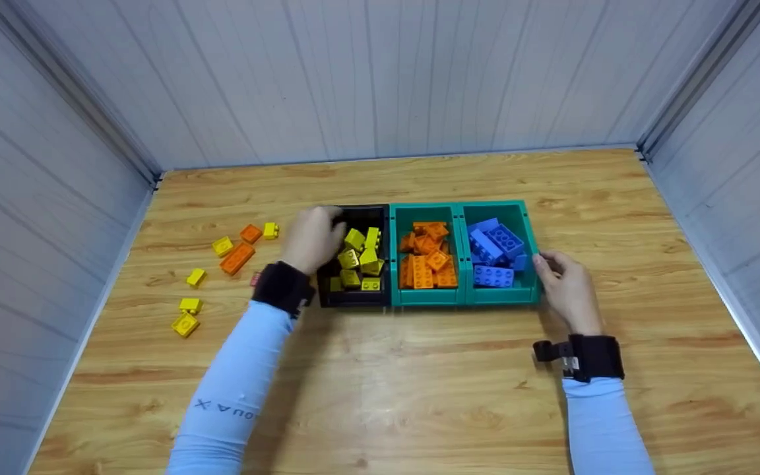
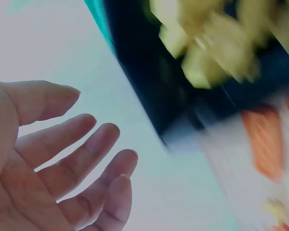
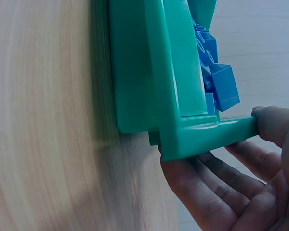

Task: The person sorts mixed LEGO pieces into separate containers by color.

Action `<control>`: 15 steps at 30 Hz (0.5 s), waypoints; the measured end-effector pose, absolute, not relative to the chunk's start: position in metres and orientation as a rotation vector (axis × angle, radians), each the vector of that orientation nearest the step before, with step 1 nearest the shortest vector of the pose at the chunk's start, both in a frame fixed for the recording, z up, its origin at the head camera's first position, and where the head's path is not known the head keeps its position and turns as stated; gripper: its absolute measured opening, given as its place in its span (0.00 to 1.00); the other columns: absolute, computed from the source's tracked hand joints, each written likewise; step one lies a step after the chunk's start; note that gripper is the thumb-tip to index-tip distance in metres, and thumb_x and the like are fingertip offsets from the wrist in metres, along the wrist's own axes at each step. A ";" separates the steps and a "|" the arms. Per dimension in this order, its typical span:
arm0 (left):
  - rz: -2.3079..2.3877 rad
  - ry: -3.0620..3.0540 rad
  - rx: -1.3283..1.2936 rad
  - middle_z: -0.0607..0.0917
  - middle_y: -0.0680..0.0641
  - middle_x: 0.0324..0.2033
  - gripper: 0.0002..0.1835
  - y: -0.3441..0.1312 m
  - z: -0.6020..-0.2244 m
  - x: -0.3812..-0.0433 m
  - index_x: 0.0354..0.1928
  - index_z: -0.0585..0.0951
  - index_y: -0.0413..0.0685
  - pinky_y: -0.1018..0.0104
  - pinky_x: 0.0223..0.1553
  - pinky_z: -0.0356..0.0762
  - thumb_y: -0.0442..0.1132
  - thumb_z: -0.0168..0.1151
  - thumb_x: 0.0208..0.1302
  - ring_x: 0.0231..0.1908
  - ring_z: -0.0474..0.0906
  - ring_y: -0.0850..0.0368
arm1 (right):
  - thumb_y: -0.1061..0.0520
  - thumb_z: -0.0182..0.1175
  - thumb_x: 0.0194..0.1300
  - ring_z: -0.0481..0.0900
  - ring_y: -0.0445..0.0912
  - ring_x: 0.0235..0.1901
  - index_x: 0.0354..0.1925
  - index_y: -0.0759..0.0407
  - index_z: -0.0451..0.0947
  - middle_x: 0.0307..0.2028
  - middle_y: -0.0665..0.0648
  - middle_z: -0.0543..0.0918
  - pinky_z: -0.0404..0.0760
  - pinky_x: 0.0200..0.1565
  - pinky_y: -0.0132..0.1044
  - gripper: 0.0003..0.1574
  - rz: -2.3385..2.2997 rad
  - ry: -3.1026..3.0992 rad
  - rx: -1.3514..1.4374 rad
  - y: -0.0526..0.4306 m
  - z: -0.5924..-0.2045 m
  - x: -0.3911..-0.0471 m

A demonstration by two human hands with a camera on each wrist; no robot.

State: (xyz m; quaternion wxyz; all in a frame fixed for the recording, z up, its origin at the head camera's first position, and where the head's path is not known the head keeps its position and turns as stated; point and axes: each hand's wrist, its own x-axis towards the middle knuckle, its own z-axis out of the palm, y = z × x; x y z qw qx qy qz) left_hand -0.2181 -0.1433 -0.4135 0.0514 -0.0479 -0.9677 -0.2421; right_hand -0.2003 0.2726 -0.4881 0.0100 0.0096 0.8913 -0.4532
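Observation:
My left hand (image 1: pixel 312 239), blurred, is at the left side of a black bin (image 1: pixel 356 301) that holds several yellow bricks (image 1: pixel 349 258). The left wrist view shows its fingers loosely bent and apart, with nothing between them. With the thumb on the rim and the fingers beneath it, my right hand (image 1: pixel 568 290) grips the right side of a green bin (image 3: pixel 164 77). Blue bricks (image 1: pixel 493 277) lie in that bin. Between it and the black one stands another green bin (image 1: pixel 427 298) with orange bricks (image 1: pixel 422 270). The three bins sit side by side in a row.
Left of the bins, loose yellow bricks (image 1: pixel 185 324) and orange bricks (image 1: pixel 237 258) are scattered on the wooden table (image 1: pixel 380 382). A small red piece (image 1: pixel 254 279) is partly hidden by the left wrist strap. Pale panel walls (image 1: pixel 380 86) enclose the table at the back and sides.

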 end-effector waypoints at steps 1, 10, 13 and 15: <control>-0.767 -2.952 -0.094 0.83 0.35 0.53 0.18 -0.156 -0.415 -0.218 0.58 0.80 0.34 0.52 0.47 0.80 0.37 0.57 0.72 0.43 0.83 0.42 | 0.38 0.47 0.76 0.72 0.62 0.62 0.64 0.65 0.72 0.58 0.68 0.78 0.73 0.58 0.56 0.37 -1.416 2.780 0.030 0.272 -0.488 -0.201; -0.648 -3.007 0.204 0.81 0.26 0.48 0.16 -0.265 -0.455 -0.207 0.51 0.80 0.26 0.40 0.46 0.77 0.30 0.54 0.66 0.44 0.79 0.31 | 0.38 0.47 0.76 0.71 0.62 0.62 0.64 0.64 0.72 0.59 0.68 0.77 0.73 0.59 0.55 0.37 -1.416 2.785 0.035 0.271 -0.489 -0.201; -0.571 -2.991 0.243 0.81 0.24 0.42 0.14 -0.284 -0.471 -0.202 0.48 0.81 0.25 0.38 0.42 0.77 0.30 0.57 0.65 0.41 0.79 0.29 | 0.38 0.47 0.76 0.71 0.62 0.62 0.64 0.65 0.73 0.59 0.68 0.77 0.73 0.59 0.55 0.36 -1.411 2.790 0.040 0.271 -0.488 -0.201; -0.536 -2.985 0.249 0.80 0.24 0.41 0.14 -0.292 -0.478 -0.200 0.49 0.81 0.26 0.38 0.43 0.76 0.31 0.60 0.66 0.41 0.78 0.29 | 0.38 0.47 0.76 0.71 0.62 0.62 0.64 0.65 0.73 0.59 0.68 0.77 0.73 0.59 0.55 0.36 -1.411 2.792 0.045 0.271 -0.488 -0.201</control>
